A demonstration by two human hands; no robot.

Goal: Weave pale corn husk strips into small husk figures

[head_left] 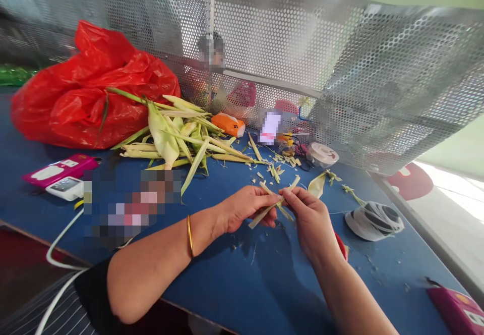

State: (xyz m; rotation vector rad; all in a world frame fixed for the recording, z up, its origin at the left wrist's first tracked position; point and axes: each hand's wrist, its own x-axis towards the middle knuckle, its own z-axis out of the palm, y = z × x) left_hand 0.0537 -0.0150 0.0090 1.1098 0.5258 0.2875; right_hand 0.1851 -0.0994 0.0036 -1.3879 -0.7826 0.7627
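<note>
Over the blue table, my left hand (pixel 251 205) pinches crossed strips of pale corn husk (pixel 259 217) between thumb and fingers. From the other side my right hand (pixel 307 216) grips the same husk strips where they cross, its fingertips almost touching my left ones. Short husk ends stick out above and below the fingers. Just beyond lie small husk scraps (pixel 278 173) and a larger curled husk piece (pixel 316 186). A spool of white thread (pixel 374 221) stands to the right of my right hand. Something red shows partly behind my right wrist.
A heap of corn husks (pixel 164 135) lies at the left back, against a red plastic bag (pixel 94 88). An orange tissue pack (pixel 228 124), a lit phone (pixel 270 127) and a white tape roll (pixel 322 154) sit near the perforated metal screen (pixel 272 32). A white cable (pixel 56 246) hangs at the left edge.
</note>
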